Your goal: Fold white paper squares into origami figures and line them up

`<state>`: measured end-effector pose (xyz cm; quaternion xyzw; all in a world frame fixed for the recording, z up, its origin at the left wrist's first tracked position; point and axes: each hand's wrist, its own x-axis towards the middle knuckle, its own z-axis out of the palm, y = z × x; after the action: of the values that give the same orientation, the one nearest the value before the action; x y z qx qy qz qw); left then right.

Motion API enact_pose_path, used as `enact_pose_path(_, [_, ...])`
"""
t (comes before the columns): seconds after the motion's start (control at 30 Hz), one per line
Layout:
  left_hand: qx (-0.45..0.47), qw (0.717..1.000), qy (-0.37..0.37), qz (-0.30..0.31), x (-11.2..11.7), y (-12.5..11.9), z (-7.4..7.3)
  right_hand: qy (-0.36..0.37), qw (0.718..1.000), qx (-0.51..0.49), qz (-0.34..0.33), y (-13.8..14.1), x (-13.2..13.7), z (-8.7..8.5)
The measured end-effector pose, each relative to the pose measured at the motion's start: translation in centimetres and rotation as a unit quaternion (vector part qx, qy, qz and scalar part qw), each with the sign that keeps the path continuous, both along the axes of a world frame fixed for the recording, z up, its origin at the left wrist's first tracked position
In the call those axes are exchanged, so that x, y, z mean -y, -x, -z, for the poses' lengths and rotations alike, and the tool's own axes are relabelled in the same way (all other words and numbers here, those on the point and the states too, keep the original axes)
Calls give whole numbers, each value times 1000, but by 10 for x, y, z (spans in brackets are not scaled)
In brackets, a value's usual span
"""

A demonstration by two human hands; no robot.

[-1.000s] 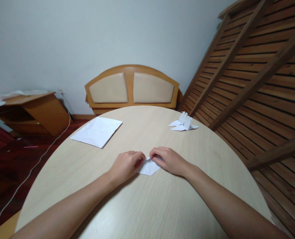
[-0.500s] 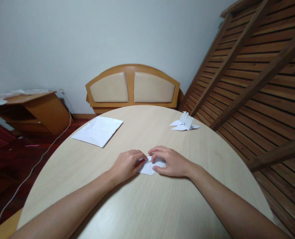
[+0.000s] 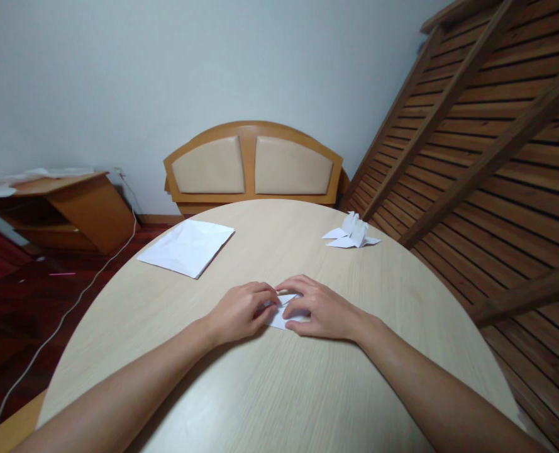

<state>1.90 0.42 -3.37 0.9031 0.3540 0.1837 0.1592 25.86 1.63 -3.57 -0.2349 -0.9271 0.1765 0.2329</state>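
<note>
A small folded white paper (image 3: 282, 319) lies on the round light-wood table (image 3: 279, 390), mostly covered by both hands. My left hand (image 3: 239, 311) rests on its left part with curled fingers pressing it down. My right hand (image 3: 319, 307) covers its right part, fingers bent and pinching the paper's upper edge close to my left fingertips. Only a small white patch shows between and below the hands.
A flat creased white sheet (image 3: 187, 247) lies at the table's far left. A finished folded paper figure (image 3: 352, 233) sits at the far right. Behind the table stands a padded wooden headboard (image 3: 253, 167); a slatted bed frame (image 3: 487, 145) leans on the right; a wooden cabinet (image 3: 66, 207) and cable lie left.
My right hand has slid left over the folded paper, covering more of it. The hands have drawn closer together. The paper's lower point is now mostly hidden.
</note>
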Motion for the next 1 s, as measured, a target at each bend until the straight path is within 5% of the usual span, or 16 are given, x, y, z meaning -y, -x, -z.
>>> enact_pose_path(0.27, [-51,995,7,88,1,12,-17,1,1000,-2,2,2,2,0])
enact_pose_path(0.73, [-82,992,-53,83,-2,9,-10,-28,999,13,33,6,0,3])
enact_pose_path(1.0, [-42,996,-44,68,-5,9,-2,22,997,2,68,2,-3,7])
